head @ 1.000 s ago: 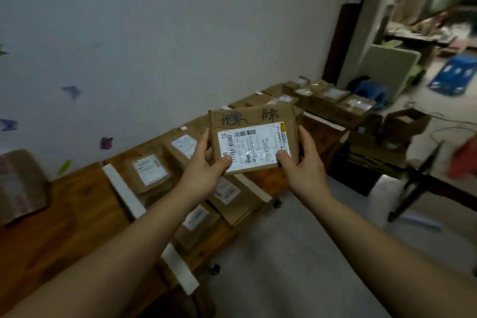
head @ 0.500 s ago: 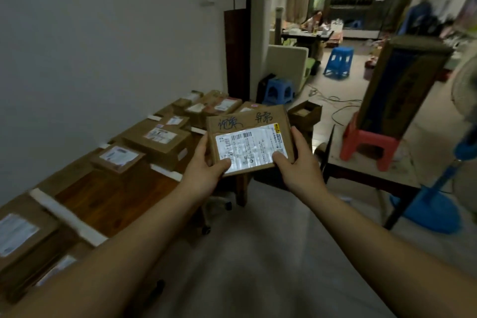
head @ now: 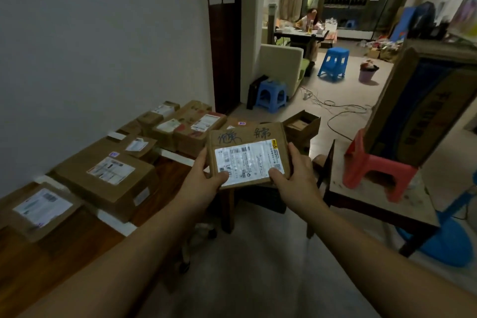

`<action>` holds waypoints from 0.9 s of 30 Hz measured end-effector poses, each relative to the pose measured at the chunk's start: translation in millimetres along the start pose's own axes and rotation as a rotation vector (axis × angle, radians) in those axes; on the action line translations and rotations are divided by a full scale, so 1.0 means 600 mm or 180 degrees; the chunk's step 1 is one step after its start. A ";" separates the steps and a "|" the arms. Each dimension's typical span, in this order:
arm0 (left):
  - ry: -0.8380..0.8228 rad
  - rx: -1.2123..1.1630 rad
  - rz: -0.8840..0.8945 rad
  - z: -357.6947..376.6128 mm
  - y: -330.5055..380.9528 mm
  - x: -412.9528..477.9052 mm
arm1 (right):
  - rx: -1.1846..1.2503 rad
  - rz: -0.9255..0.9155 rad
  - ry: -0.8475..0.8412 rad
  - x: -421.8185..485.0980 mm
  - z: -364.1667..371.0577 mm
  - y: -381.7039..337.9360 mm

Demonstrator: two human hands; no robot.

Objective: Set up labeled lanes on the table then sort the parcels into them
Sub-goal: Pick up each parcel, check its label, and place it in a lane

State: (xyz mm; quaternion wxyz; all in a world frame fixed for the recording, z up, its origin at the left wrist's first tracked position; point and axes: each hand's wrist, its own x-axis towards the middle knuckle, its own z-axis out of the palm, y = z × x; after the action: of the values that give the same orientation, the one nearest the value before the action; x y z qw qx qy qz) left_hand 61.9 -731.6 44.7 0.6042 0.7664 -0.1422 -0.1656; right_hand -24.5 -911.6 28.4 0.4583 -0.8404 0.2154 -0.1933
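Observation:
I hold a small flat brown parcel (head: 249,155) with a white shipping label and black handwriting along its top. My left hand (head: 204,181) grips its left edge and my right hand (head: 296,181) grips its right edge. It hovers beyond the right end of the long wooden table (head: 51,253). White tape strips (head: 116,222) cross the table and split it into lanes. Several brown parcels lie in the lanes: one at the near left (head: 38,209), a large one (head: 108,175) in the middle, and a cluster (head: 185,124) at the far end.
A low table (head: 374,204) on the right carries a red stool (head: 374,165) and a big carton (head: 423,100). An open box (head: 302,124) sits on the floor ahead. Blue stools (head: 271,95), cables, a blue fan base (head: 449,242) and a seated person (head: 309,20) lie beyond.
My view has swung right along the table toward its far end and the room beyond. The parcel stays in both hands in the same grip.

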 end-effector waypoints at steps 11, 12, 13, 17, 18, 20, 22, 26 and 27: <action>0.0280 -0.0063 -0.0322 -0.004 0.009 0.327 | -0.0290 -0.0463 -0.0573 0.350 0.053 0.001; 0.0322 -0.0108 -0.0345 -0.004 0.007 0.349 | -0.0302 -0.0504 -0.0664 0.380 0.061 0.004; 0.0401 -0.0152 -0.0387 -0.003 0.005 0.370 | -0.0310 -0.0545 -0.0754 0.412 0.070 0.007; 0.0931 -0.0252 -0.0609 0.018 -0.005 0.443 | -0.0366 -0.0725 -0.1207 0.535 0.109 0.035; 0.1080 -0.0242 -0.0660 0.025 -0.004 0.457 | -0.0391 -0.0784 -0.1362 0.563 0.117 0.042; 0.1309 -0.0219 -0.0805 0.038 -0.005 0.484 | -0.0437 -0.0979 -0.1665 0.614 0.134 0.053; 0.1491 -0.0259 -0.0966 0.045 -0.010 0.503 | -0.0503 -0.1155 -0.1922 0.654 0.150 0.060; 0.1722 -0.0309 -0.1238 0.046 -0.016 0.519 | -0.0408 -0.1214 -0.2424 0.700 0.188 0.069; 0.1793 -0.0275 -0.1247 0.043 -0.015 0.523 | -0.0344 -0.1167 -0.2552 0.707 0.197 0.067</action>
State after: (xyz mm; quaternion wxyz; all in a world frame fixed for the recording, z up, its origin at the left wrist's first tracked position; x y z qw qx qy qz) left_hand 334.8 -883.6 4.5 0.6084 0.7684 0.1872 -0.0663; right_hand 383.2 -1078.8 -11.3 0.4192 -0.8960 -0.1221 0.0814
